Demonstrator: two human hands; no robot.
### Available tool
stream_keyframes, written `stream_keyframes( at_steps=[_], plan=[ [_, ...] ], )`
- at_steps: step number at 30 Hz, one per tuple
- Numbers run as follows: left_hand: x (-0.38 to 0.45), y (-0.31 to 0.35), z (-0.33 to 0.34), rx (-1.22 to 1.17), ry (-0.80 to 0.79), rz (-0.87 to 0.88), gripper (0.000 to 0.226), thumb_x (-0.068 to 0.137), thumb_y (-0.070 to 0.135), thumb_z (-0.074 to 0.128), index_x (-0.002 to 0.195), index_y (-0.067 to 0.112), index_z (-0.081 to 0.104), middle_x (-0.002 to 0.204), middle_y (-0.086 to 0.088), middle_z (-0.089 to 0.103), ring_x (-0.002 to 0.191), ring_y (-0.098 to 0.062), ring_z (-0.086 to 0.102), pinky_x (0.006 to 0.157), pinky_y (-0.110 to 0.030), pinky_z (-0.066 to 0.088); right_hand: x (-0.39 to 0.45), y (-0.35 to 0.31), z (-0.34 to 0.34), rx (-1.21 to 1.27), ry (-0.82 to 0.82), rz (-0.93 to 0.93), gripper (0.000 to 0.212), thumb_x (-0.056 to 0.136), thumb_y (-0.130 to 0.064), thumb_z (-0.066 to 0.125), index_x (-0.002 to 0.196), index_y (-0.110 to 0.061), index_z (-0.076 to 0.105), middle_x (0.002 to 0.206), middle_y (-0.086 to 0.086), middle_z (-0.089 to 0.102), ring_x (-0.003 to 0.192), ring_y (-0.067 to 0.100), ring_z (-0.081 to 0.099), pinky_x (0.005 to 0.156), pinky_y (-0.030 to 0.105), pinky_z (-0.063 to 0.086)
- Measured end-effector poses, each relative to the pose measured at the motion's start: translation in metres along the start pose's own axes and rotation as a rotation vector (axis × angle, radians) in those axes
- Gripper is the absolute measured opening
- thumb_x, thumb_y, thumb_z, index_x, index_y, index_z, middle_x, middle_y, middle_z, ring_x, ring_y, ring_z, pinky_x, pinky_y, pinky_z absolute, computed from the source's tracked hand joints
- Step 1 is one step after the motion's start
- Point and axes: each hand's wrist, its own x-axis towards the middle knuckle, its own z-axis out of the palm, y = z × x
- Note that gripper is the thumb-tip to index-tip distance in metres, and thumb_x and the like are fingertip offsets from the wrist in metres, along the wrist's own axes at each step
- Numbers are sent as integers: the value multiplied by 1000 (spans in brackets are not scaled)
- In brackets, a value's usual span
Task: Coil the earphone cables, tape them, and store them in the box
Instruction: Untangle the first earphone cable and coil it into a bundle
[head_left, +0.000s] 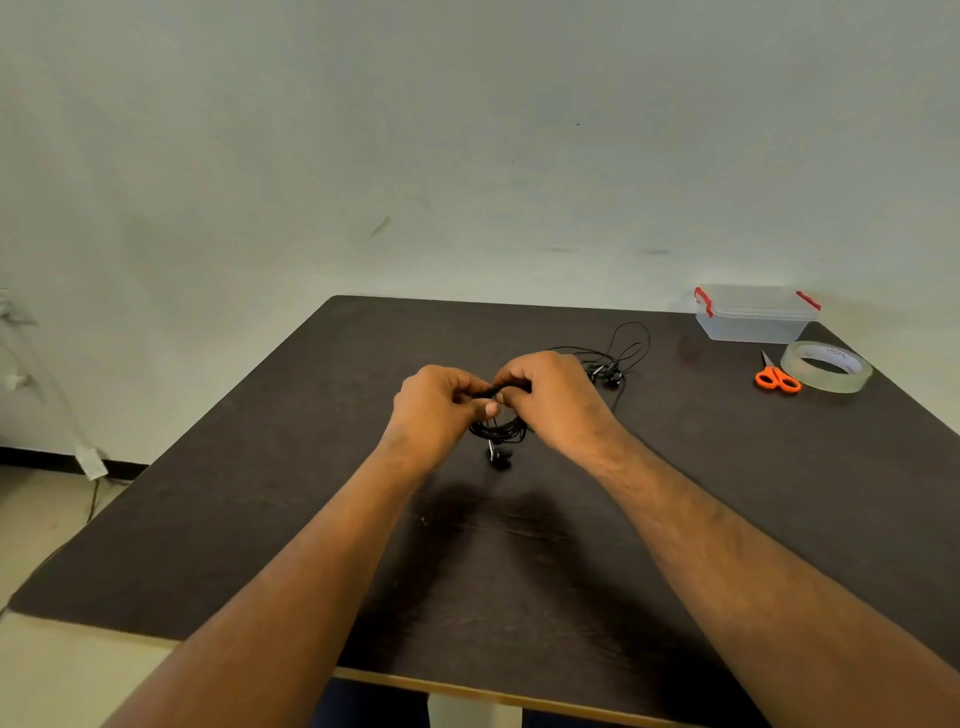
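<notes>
Head view, dark table (519, 597), pale wall (467, 130), box (753, 317) far-right corner

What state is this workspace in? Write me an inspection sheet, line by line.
Surface: dark brown wooden table, light edge at the near side.
Job's things: coiled black earphone cable held in both hands; loose black earphone tangle behind them; clear plastic box with red latches, lid on; clear tape roll; orange-handled scissors.
Clutter: nothing seen.
Grippers: left hand and right hand both pinch the coil above the table.
Cables: thin wire hanging down by the wall at left.
Surroundings: pale wall, light floor.
</notes>
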Motion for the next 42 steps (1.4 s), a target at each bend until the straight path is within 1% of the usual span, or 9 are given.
stream_keyframes(
  at_steps=[5, 11, 15, 18, 23, 28, 33, 39, 42],
  plan=[
    [-4, 5, 7, 150, 171, 21, 7, 86, 24, 70, 88, 28, 75, 70, 13, 68, 80, -10, 65, 89, -45, 49, -2, -1, 7, -24, -4, -27, 18, 90, -15, 63, 103, -22, 74, 85, -5, 72, 80, 9, 65, 72, 26, 52],
    [-19, 3, 24, -208, 378, 64, 12, 87, 9, 69, 94, 17, 75, 86, 9, 73, 81, 4, 66, 75, -12, 53, -8, -3, 22, -128, 80, -12, 32, 92, -6, 55, 114, -25, 68, 95, -2, 54, 86, 15, 57, 69, 23, 41],
    [-14, -2, 19, -309, 241, 40, 11, 87, 7, 68, 94, 13, 75, 85, 2, 74, 85, -8, 70, 80, -25, 56, -7, -6, 19, -129, -7, 110, 17, 89, -8, 54, 78, -19, 62, 71, -2, 57, 70, 22, 58, 51, 25, 36],
    [-12, -6, 12, -236, 158, 91, 10, 90, 9, 65, 95, 12, 74, 80, 1, 73, 83, -12, 69, 80, -27, 56, -4, -8, 13, 47, -119, 229, 19, 88, -11, 54, 73, -15, 64, 67, 1, 64, 64, 19, 61, 54, 29, 47],
    [-10, -6, 4, 80, 150, 269, 17, 92, 12, 62, 90, 25, 73, 73, 10, 70, 80, -3, 64, 85, -32, 48, -1, -8, 11, 229, -187, 301, 25, 87, -2, 51, 70, -14, 65, 65, 2, 60, 64, 15, 54, 61, 30, 41],
    [-14, -9, -1, 500, 158, 352, 30, 95, 39, 40, 100, 32, 69, 74, 15, 61, 84, -8, 50, 78, -33, 23, -8, -5, 26, 319, 13, 258, 17, 84, -2, 63, 70, -9, 70, 68, 3, 66, 61, 11, 57, 55, 23, 47],
    [-18, -16, 8, 650, 144, 218, 18, 99, 27, 49, 99, 33, 66, 78, 15, 61, 85, -9, 49, 74, -30, 15, -16, 4, 46, 135, 214, 106, 13, 82, -5, 68, 76, -16, 70, 87, -5, 59, 78, 7, 54, 65, 20, 45],
    [-22, -17, 28, 13, 208, -82, 21, 94, 26, 52, 80, 32, 68, 75, 12, 70, 80, -5, 63, 91, -36, 38, -18, 6, 50, -54, 174, 263, 14, 88, -28, 59, 101, -24, 62, 97, -4, 57, 83, 18, 56, 67, 30, 44],
    [-28, -16, 36, -353, 299, -137, 21, 94, 21, 56, 80, 30, 70, 82, 10, 73, 86, -9, 68, 90, -44, 52, -12, 0, 46, 18, 35, 461, 20, 88, -39, 52, 83, -22, 60, 78, 1, 66, 65, 24, 66, 58, 36, 57]
  ],
)
